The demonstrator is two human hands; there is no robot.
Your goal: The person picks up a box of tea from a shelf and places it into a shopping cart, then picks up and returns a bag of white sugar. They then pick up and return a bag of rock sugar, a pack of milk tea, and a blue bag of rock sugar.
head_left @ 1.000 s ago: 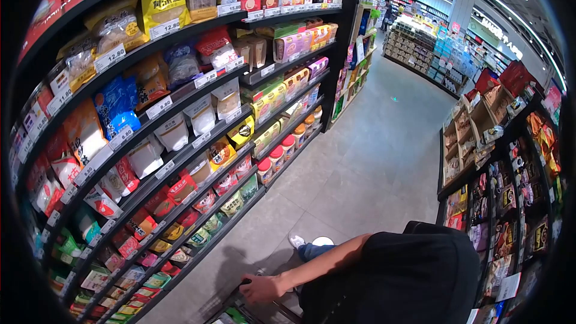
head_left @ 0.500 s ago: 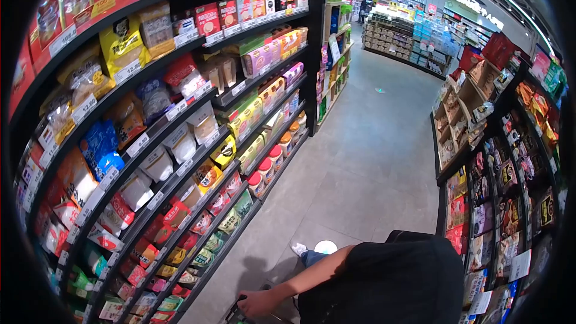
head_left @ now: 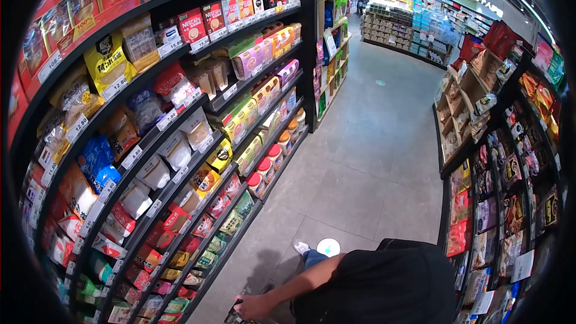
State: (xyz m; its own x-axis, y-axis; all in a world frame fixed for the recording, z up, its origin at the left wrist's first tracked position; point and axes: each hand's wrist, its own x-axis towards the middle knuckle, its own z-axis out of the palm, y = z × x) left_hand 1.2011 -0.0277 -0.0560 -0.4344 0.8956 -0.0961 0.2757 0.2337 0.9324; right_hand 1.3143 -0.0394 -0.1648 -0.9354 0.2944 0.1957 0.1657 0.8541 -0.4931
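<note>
From the black sleeve [head_left: 384, 282] at the bottom, a bare forearm reaches left to my right hand [head_left: 255, 307]. Its fingers are wrapped round a black handle [head_left: 233, 317] at the lower edge; what the handle belongs to is cut off. Just past the forearm show a blue trouser leg [head_left: 313, 258] and a white shoe [head_left: 300, 246]. My left hand lies outside the view. To the left of my right hand, the lowest shelf rows carry small packets [head_left: 177, 306] in green and red, apart from the hand.
A tall black shelf [head_left: 240, 201] curves along the left with bagged goods, boxes and red-lidded jars [head_left: 275, 155]. Another packed rack [head_left: 498, 204] lines the right. Between them runs a grey floor [head_left: 366, 162] with a round white marker [head_left: 328, 247]. A stocked display [head_left: 390, 27] stands farther off.
The view has shifted slightly, so the left shelf sits a little farther left. More of the round floor marker shows beside the leg. My right hand keeps its grip on the handle.
</note>
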